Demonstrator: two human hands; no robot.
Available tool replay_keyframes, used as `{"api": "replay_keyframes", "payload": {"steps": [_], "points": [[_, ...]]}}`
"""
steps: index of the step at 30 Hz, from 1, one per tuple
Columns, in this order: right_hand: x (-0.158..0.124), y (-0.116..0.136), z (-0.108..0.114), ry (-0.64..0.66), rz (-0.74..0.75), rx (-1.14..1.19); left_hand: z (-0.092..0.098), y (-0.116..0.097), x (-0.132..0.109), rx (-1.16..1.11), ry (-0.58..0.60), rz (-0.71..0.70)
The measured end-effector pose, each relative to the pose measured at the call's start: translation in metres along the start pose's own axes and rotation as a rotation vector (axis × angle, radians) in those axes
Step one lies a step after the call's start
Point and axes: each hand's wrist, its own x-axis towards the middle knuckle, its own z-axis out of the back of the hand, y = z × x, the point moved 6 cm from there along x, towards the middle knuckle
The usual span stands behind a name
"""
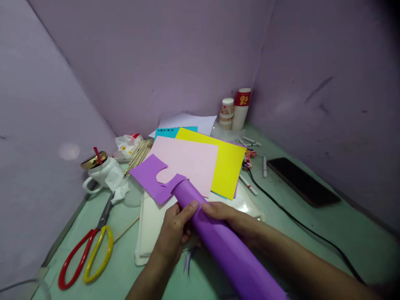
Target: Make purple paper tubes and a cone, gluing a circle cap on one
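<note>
A roll of purple paper (231, 254) slants from the middle of the view down to the lower right edge. My left hand (176, 225) grips it near its far end, thumb on top and fingers curled underneath. Opposite, my right hand (229, 214) is closed on the other side of the roll, its thumb pressing the paper beside the left thumb. Just past the roll's far end lies a purple paper piece (145, 177) with a round cutout. It rests partly on a pink sheet (190, 160), which overlaps a yellow sheet (231, 162).
Scissors (101, 223) with red and yellow handles lie at left, below a white mug (101, 173) and a crumpled tissue (117, 183). Wooden sticks (140, 152) lie behind. Paper cups (240, 112) stand at the back. A phone (303, 181) and black cable (290, 212) lie at right.
</note>
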Motion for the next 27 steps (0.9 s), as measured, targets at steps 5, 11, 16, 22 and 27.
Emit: {"api": "replay_keyframes", "payload": {"steps": [5, 11, 16, 22, 27], "points": [[-0.003, 0.005, 0.002, -0.072, -0.07, -0.118, 0.0, -0.006, -0.005, 0.044, 0.01, -0.029], [-0.011, 0.004, -0.002, -0.112, -0.157, -0.137, 0.01, 0.005, 0.002, -0.189, -0.04, 0.1], [-0.017, 0.027, 0.029, -0.498, 0.13, -0.633, 0.011, 0.003, 0.002, -0.424, -0.066, 0.229], [-0.016, 0.037, 0.025, -0.563, 0.746, -0.92, -0.008, 0.003, -0.003, -0.557, 0.041, 0.357], [-0.018, 0.03, 0.02, -0.643, 0.749, -0.876, -0.02, 0.01, -0.012, -0.473, 0.169, 0.371]]}}
